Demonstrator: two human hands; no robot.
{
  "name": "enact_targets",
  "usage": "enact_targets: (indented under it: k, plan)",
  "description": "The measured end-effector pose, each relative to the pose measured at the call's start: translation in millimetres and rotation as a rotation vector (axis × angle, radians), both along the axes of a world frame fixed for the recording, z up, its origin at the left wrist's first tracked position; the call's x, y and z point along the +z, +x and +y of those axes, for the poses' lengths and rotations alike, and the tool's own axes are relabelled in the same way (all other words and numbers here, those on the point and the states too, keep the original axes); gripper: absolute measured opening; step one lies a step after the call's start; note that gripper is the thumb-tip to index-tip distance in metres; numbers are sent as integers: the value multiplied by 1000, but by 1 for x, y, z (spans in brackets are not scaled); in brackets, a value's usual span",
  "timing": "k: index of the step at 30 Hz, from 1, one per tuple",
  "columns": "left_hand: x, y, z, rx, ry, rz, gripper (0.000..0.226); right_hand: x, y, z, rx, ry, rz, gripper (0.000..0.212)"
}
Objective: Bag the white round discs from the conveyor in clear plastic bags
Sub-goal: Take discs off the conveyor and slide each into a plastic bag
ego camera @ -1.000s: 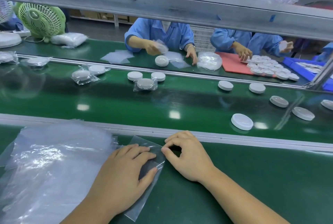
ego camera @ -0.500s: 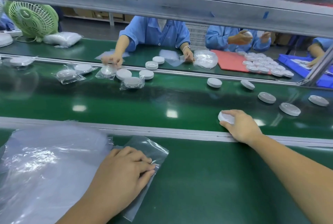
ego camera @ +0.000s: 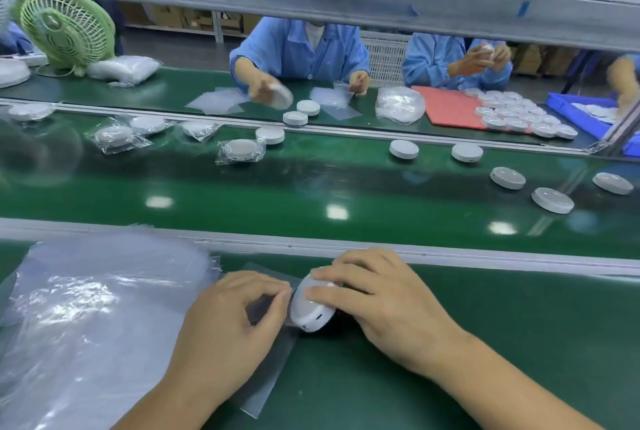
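Note:
My right hand (ego camera: 377,305) grips a white round disc (ego camera: 310,310), tilted on edge at the mouth of a small clear plastic bag (ego camera: 266,381) that lies on the green bench. My left hand (ego camera: 228,329) pinches the bag's upper edge right beside the disc. More bare white discs ride the green conveyor (ego camera: 311,187): one at the centre right (ego camera: 403,149), another further right (ego camera: 467,152), and several towards the right edge (ego camera: 552,200). Bagged discs (ego camera: 240,151) lie on the belt's left part.
A stack of clear bags (ego camera: 86,308) lies on the bench at my left. A metal rail (ego camera: 346,246) separates bench from belt. Workers in blue (ego camera: 304,48) sit across, with a red mat (ego camera: 450,111) of discs, a blue tray (ego camera: 581,114) and a green fan (ego camera: 65,31).
My right hand took a disc off the belt and brought it back to the bag's mouth. My left hand went from pressing the bag flat to pinching its edge. The belt's discs moved left.

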State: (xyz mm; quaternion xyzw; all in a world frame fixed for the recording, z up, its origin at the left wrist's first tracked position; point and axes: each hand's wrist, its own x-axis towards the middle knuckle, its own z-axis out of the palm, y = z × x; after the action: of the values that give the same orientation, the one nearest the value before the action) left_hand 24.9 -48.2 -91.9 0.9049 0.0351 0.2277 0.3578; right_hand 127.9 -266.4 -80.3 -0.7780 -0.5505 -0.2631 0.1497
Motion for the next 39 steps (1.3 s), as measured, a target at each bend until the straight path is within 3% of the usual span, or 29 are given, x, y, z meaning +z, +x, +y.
enact_targets:
  k: [3,5,6,8,12,14,15,17,20,23,25,27,30,31,39]
  plan:
    - [6,-5,-3,-159,-245,-7,29,-6,-8,9,-2,186,206,40]
    - [7,-7,1,-180,-234,24,60,-10,-15,14,-55,337,416,30]
    - [6,-7,1,-161,-194,1,66,-10,-19,16,-77,418,528,28]
    - [5,-6,-2,-105,-197,-105,54,-7,-26,21,-103,521,684,24]
    - [3,-4,-11,-5,-410,-214,38,6,-33,30,-9,491,996,36]
    - [3,-2,-10,9,-485,-235,28,13,-29,36,19,524,1108,26]
    - [3,-1,-10,-9,-475,-235,24,17,-23,39,-19,518,1099,18]
    - [1,1,-8,-75,-419,-190,27,23,-6,44,-54,416,1021,23]
    - [-8,5,1,-57,-77,-126,34,21,37,51,-158,323,927,32]
    - [-17,11,13,-25,329,-144,34,22,102,61,-453,460,883,34]
    - [-22,13,16,-73,463,-133,30,28,148,69,-533,704,1118,23]
    - [-23,14,16,-117,491,-87,27,35,188,74,-559,872,1325,15]
    - [-22,14,14,-161,425,3,30,32,208,79,-548,695,1512,9]
    - [-20,13,14,-172,415,33,31,29,204,82,-532,607,1534,15]
    - [-1,17,-1,-199,410,189,28,2,63,63,-180,164,1070,10]
